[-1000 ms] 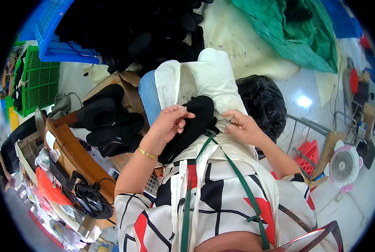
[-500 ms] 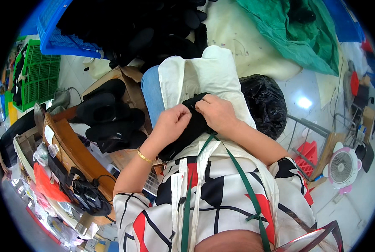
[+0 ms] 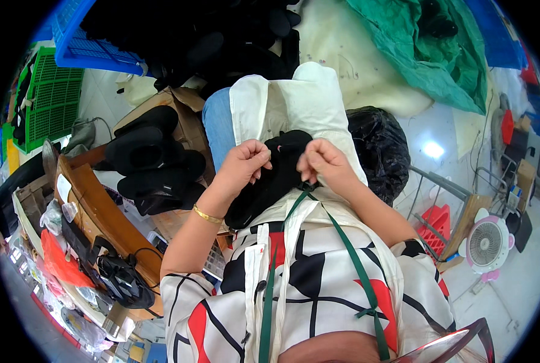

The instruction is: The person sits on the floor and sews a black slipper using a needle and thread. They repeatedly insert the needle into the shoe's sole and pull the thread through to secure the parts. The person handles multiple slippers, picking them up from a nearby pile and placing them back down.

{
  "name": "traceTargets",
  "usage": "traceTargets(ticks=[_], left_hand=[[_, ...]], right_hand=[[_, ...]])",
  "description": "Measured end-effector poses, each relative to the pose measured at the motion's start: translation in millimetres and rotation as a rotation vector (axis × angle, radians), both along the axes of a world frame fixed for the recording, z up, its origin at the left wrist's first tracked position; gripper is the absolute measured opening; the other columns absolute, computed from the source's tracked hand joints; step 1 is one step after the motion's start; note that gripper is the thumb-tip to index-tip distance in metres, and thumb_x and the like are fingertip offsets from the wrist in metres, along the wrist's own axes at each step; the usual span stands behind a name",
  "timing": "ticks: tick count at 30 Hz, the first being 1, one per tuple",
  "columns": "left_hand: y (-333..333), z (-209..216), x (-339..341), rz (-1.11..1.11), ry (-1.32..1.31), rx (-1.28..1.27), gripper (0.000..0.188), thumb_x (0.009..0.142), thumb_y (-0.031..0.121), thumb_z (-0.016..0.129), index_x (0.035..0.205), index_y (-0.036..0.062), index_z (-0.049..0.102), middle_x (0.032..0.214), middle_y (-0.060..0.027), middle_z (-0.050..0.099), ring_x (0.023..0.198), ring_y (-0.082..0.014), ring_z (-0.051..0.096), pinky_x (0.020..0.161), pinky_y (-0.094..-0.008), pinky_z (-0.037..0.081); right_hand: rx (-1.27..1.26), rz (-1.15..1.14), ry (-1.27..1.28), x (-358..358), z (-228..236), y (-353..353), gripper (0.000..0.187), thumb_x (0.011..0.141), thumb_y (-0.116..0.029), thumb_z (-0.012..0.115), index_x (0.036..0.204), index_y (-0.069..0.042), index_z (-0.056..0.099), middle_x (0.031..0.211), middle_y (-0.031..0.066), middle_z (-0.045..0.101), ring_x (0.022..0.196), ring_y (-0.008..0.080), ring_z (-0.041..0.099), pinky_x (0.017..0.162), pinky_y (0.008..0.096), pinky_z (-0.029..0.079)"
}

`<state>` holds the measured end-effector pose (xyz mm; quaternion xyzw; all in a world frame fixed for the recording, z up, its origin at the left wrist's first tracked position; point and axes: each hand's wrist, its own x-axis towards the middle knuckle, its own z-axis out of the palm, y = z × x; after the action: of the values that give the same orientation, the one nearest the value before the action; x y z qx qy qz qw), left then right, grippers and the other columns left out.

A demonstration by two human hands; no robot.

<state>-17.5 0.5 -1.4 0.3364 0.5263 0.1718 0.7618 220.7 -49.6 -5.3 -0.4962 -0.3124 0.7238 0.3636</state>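
Head view: black shoe-like piece (image 3: 271, 184) on the white-covered lap (image 3: 316, 104). Left hand (image 3: 246, 162) and right hand (image 3: 325, 162) flank it, fingertips pinched — can't tell on what. Judged step: fine fingerwork — next move likely calls for steadying the piece.

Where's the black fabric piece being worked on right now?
Head view, centre: the black fabric piece lies slantwise over the lap on the white apron, between the left hand and the right hand.
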Motion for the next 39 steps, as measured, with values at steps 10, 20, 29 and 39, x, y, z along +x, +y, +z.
traceTargets(ticks=[10,20,29,39], left_hand=[[-4.2,-14.7,2.2,-0.112,0.135,0.389,0.016,0.095,0.02,0.065,0.09,0.0049,0.063,0.072,0.0006,0.063,0.062,-0.0074,0.056,0.056,-0.0236,0.044],[8.5,17.9,27.8,-0.498,0.684,1.024,0.018,0.082,0.021,0.074,0.094,0.0083,0.074,0.082,-0.0108,0.069,0.078,-0.03,0.067,0.065,-0.0384,0.051],[11.5,-2.9,26.5,-0.411,0.636,0.962,0.015,0.078,0.018,0.075,0.084,0.0046,0.073,0.096,-0.0069,0.064,0.087,-0.0266,0.064,0.069,-0.0379,0.052],[15.6,39.4,35.9,-0.416,0.73,0.824,0.03,0.079,0.028,0.076,0.071,0.0006,0.066,0.078,-0.0132,0.065,0.07,-0.0311,0.064,0.065,-0.0383,0.05]], right_hand=[[-0.17,-0.249,-0.188,62.9,-22.9,-26.9,0.011,0.102,-0.02,0.054,0.097,-0.01,0.054,0.07,-0.0024,0.053,0.058,0.0052,0.047,0.053,0.0205,0.04],[-0.042,-0.233,-0.172,59.4,-5.9,-19.5,0.011,0.102,-0.017,0.054,0.097,-0.007,0.053,0.071,-0.0021,0.054,0.06,0.0054,0.049,0.057,0.021,0.042],[0.163,-0.186,0.166,68.4,87.1,-31.0,0.008,0.098,-0.006,0.054,0.092,-0.001,0.052,0.071,0.0022,0.054,0.057,0.0092,0.047,0.054,0.0243,0.04],[0.364,0.486,0.828,57.8,118.4,-13.6,0.017,0.094,-0.006,0.063,0.105,0.006,0.062,0.081,0.0098,0.066,0.067,0.0173,0.064,0.06,0.0288,0.05]])
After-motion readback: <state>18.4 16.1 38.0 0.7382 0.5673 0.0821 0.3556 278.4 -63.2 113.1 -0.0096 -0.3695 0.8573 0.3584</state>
